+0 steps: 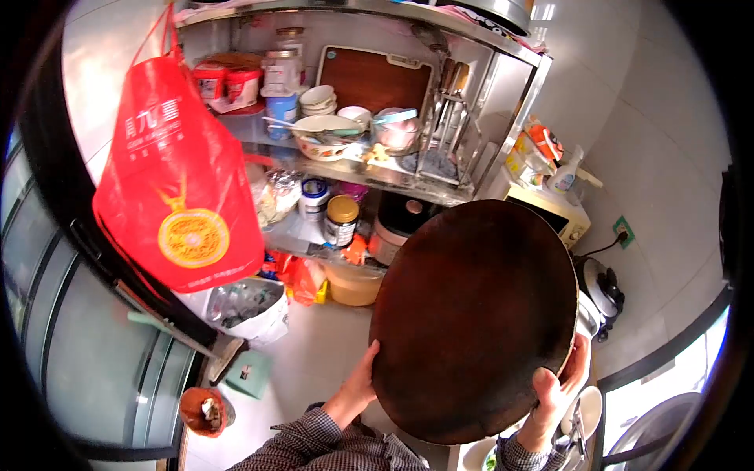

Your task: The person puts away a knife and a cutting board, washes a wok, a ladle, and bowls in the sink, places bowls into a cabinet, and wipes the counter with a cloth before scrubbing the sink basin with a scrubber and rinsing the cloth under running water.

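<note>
The left hand (358, 387) and right hand (554, 395) clasp one large, round, dark-brown board (475, 314) by its edge. One printed red bag (177, 169) hangs nearby.

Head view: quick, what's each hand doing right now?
Left hand: holding the large dark disc at its left edge, grip partly hidden behind it.
Right hand: closed on the same disc at its lower right edge.

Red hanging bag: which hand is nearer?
Left. The left hand, holding the dark disc, is below and right of the bag; the right hand, on the disc's right edge, is farther right.
</note>
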The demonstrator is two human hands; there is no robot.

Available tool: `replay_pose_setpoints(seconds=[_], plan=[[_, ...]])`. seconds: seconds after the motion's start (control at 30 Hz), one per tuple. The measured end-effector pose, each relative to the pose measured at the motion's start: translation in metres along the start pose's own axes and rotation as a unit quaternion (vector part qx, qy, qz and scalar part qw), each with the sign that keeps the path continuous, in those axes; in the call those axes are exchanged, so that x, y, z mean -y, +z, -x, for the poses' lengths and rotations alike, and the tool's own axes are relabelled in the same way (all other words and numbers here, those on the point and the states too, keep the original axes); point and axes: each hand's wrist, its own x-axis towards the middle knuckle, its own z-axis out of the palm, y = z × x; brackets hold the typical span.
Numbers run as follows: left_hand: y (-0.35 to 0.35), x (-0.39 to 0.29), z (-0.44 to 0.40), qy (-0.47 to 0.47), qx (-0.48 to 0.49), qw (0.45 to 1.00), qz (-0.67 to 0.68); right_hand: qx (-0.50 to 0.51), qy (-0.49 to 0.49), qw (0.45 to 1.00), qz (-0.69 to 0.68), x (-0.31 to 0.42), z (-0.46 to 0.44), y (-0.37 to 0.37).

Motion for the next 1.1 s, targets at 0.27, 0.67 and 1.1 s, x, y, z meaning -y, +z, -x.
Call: replay_pose_setpoints(seconds=[0.27, 0.67, 1.1], plan=[[0.091, -0.05, -0.094, 0.065, 0.092, 0.965, -0.235, -0.025, -0.013, 0.999, 0.019, -0.01, -0.093, 0.038], [0.12, -0.116, -0.301, -0.105, 0.196, 0.974, -0.055, -0.017, -0.131, 0.987, 0.091, -0.001, -0.217, 0.13], [0.147, -0.138, -0.388, -0.306, 0.319, 0.882, 0.164, -0.087, -0.266, 0.938, 0.202, -0.053, -0.381, 0.21]])
